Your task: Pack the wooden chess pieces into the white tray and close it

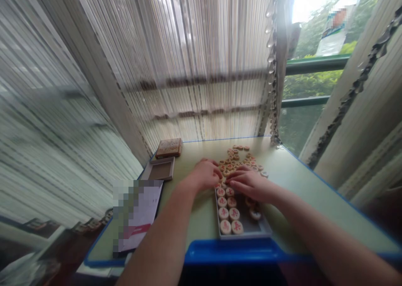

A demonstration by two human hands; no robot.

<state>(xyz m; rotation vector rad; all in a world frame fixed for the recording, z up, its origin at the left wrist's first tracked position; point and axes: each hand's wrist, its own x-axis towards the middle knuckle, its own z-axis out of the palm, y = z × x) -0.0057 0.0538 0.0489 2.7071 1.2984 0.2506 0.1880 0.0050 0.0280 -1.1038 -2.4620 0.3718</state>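
A shallow grey box (262,231) lies on the table before me. Round wooden xiangqi pieces (234,214) with red characters fill two columns along its left side, and a few more sit loosely on its right. My left hand (205,173) is at the box's far left corner, its fingers curled in on a xiangqi piece there. From the right, my right hand (251,183) reaches over the box with fingers stretched out, the tips at the pieces near the far end. Its palm hides part of the box. Beyond both hands spreads a loose heap of pieces (234,157).
At the table's left stand a brown box (168,148) and an open shallow lid (158,169). A partly blurred tablet-like item (141,223) lies nearer. String curtains (201,60) hang behind the blue-edged table (304,206). Outside the window is a person (337,24).
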